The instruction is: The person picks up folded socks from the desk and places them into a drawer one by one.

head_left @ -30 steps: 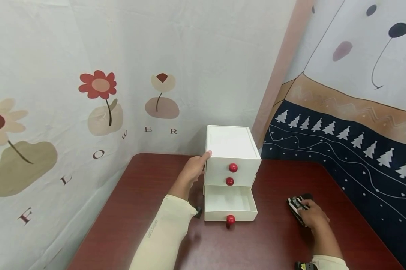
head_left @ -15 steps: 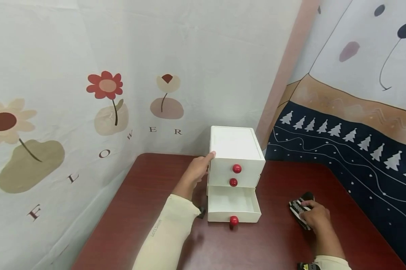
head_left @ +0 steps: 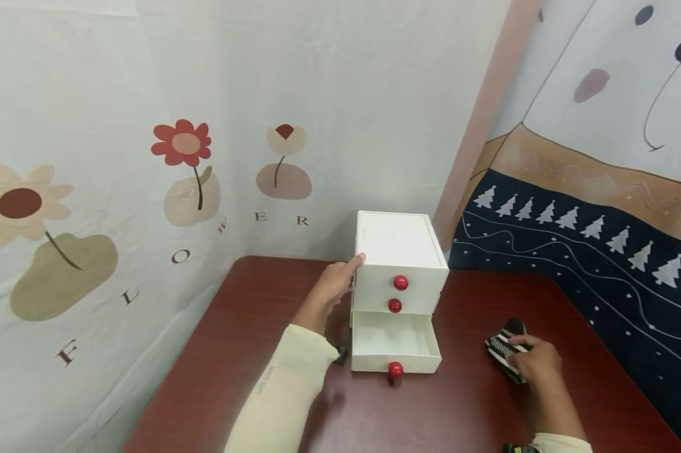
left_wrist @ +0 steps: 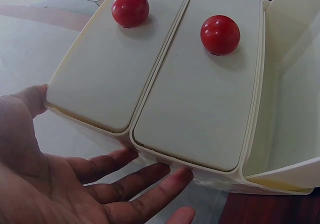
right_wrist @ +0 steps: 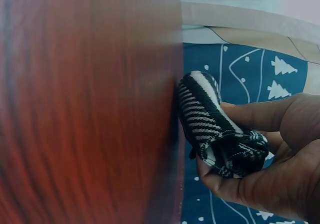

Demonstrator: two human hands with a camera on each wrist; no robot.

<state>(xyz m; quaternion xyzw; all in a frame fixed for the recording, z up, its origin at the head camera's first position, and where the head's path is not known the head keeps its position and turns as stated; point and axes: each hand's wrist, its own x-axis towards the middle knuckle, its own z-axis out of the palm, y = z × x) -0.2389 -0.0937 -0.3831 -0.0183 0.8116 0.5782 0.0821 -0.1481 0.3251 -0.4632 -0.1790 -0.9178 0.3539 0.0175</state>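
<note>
A small white drawer unit (head_left: 399, 239) with red ball knobs stands near the back of the table. Its bottom drawer (head_left: 368, 363) is pulled out and looks empty inside, while the two upper drawers are closed. My left hand (head_left: 334, 283) steadies the unit's left side, thumb at the top edge. In the left wrist view its fingers (left_wrist: 155, 194) lie fairly straight along that side. To the right, my right hand (head_left: 541, 362) pinches a folded black-and-white striped sock (right_wrist: 200, 114) between thumb and fingers, low by the tabletop.
The dark red-brown table (head_left: 442, 415) has a wall hanging with flowers (head_left: 182, 145) behind it and on the left. A navy hanging with white trees (head_left: 617, 242) borders the right side.
The head view has turned slightly left, so everything shifts right in it. Both hands keep their places; the sock tilts a little in my right hand.
</note>
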